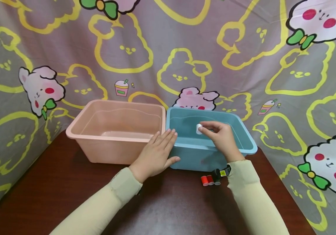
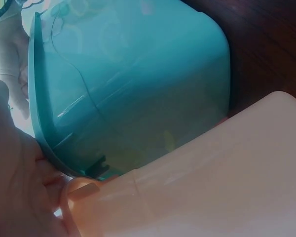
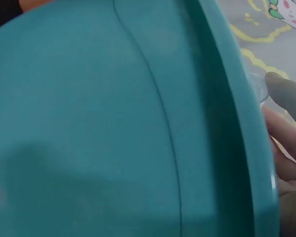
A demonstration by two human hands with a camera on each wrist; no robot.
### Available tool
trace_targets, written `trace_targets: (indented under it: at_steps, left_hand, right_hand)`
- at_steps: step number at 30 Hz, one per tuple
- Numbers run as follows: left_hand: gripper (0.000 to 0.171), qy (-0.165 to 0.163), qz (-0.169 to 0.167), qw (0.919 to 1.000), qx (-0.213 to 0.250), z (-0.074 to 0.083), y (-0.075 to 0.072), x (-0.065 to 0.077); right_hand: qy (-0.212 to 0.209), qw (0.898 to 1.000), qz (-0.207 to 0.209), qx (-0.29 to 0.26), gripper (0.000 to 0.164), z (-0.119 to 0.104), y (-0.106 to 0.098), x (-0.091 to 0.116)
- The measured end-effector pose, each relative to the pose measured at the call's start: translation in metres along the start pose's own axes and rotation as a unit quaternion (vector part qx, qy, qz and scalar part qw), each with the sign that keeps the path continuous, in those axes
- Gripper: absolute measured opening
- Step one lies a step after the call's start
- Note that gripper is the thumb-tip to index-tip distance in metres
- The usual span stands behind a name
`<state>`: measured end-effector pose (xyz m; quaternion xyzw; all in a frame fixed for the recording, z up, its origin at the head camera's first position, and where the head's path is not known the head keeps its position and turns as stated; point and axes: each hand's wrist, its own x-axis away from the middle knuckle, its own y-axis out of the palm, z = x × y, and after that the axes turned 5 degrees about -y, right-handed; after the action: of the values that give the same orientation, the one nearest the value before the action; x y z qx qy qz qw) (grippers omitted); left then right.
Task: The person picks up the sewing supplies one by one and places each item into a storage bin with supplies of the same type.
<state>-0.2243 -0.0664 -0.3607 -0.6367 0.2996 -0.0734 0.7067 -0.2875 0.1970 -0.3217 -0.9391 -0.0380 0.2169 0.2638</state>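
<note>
Sleeves: two pale cream sleeves reach in from the near edge of the dark brown worktop (image 1: 68, 192).
Thread spools: red spools (image 1: 207, 180) and a dark one lie on the worktop just beside the right wrist, in front of the blue bin.
Left hand (image 1: 156, 155): fingers straight and together, palm resting flat where the pink bin (image 1: 109, 143) and blue bin (image 1: 197, 155) meet.
Right hand (image 1: 222, 138): fingertips pinching a small white spool (image 1: 199, 128) above the blue bin's inside, near its front rim.
Bins: side by side, touching, toward the worktop's far edge.
Backdrop: grey cartoon-print cloth (image 1: 244, 49).
</note>
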Motion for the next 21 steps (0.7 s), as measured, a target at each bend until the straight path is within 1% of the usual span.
trace_targets:
  at_steps: [4,7,9,13,17,21]
  left_hand:
    - [0.081,0.001,0.004,1.0,-0.001,0.0,0.0,0.0]
    - [0.082,0.0,-0.001,1.0,-0.004,0.0,0.0,0.0]
    - [0.083,-0.001,-0.001,1.0,-0.006,0.0,0.0,-0.001]
    - [0.084,-0.001,0.003,0.9999,-0.011,0.001,0.0,-0.001]
    - [0.083,0.003,0.01,0.9999,-0.013,0.001,0.002,-0.001]
    - [0.083,0.002,0.013,0.9998,-0.012,0.0,0.002,-0.001]
  right_hand:
    - [0.003,1.0,-0.016,0.021,0.044,0.004,0.0,-0.005]
    - [0.01,0.999,-0.032,0.039,0.041,0.007,0.002,-0.008]
    - [0.01,0.997,-0.047,0.059,0.038,0.007,0.004,-0.01]
    - [-0.004,0.992,-0.079,0.102,0.033,0.006,0.008,-0.014]
    - [-0.012,0.989,-0.09,0.118,0.031,0.005,0.01,-0.015]
    - [-0.017,0.989,-0.087,0.119,0.028,0.006,0.01,-0.014]
